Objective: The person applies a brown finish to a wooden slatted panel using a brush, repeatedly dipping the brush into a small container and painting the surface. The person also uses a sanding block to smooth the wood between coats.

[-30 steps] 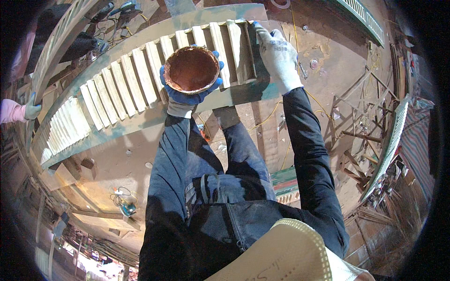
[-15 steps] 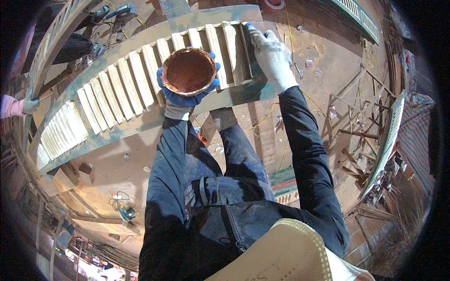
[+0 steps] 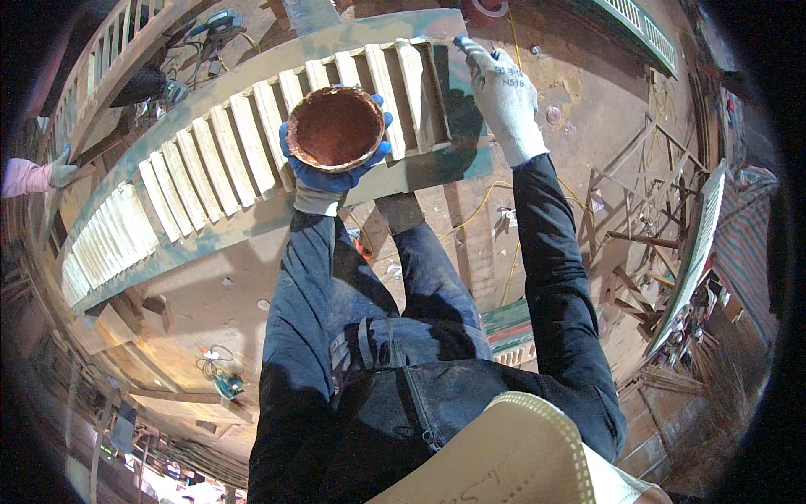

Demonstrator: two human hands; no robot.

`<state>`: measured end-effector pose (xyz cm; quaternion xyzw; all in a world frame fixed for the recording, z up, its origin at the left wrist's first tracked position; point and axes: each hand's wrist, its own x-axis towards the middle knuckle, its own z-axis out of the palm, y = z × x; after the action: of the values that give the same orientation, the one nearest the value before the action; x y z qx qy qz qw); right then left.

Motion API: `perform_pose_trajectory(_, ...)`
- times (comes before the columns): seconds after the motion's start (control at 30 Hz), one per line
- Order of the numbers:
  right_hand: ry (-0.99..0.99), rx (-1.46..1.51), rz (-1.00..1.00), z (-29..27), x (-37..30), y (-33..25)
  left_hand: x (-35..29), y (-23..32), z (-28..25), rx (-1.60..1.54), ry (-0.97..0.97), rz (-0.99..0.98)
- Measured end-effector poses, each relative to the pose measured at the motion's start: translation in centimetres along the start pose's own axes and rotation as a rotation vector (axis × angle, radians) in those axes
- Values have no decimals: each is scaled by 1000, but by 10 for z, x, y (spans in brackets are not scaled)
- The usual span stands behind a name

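Note:
My left hand [image 3: 317, 178], in a blue-palmed glove with a pale cuff, is closed round a round bowl [image 3: 336, 128] from beneath. The bowl's rim is crusted and its inside is coated reddish-brown. Beneath it lies a long curved panel [image 3: 395, 179], painted patchy grey-green, with a row of cream slats [image 3: 239, 137]. My right hand [image 3: 506, 97], gloved in white with blue fingertips, hovers by the panel's far right corner. Its index finger is stretched out and the thumb stands apart. I see nothing between them; the other fingers are partly hidden.
At the left edge another person's gloved hand [image 3: 63, 170] with a pink sleeve rests on a curved slatted frame [image 3: 84, 109]. Corded power tools [image 3: 220, 382] lie on the floor. A yellow cable [image 3: 470, 217] runs past my legs. Thin metal frames [image 3: 630, 189] and another slatted panel [image 3: 693, 256] stand at right.
My right hand has moved right, off the panel's top right corner. My left hand and the bowl have barely shifted. The other person's hand has moved slightly right and up.

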<state>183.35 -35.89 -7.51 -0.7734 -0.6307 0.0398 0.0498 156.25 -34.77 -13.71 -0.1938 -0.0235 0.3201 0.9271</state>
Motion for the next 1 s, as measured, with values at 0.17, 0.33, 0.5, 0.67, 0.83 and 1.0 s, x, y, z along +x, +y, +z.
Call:
perform_pose_trajectory(0.17, -56, -13, -8, -1, -1, 7, -1, -2, 5, 40, -12, 9)
perform_pose_trajectory(0.33, -1, -37, 28, 0, 0, 6, 2, 0, 1, 64, 6, 11)
perform_pose_trajectory(0.5, -17, 114, 128, -17, -25, 17, 2, 1, 1, 45, -23, -8)
perform_pose_trajectory(0.67, 75, 604, 300, -24, -75, 39, 4, -3, 8, 49, -27, -4)
perform_pose_trajectory(0.83, -255, 1028, 698, -15, -161, 5, -7, 7, -9, 379, 148, 78)
perform_pose_trajectory(1.0, -7, 914, 466, -40, -201, -49, 3, 43, -47, 419, 191, 32)
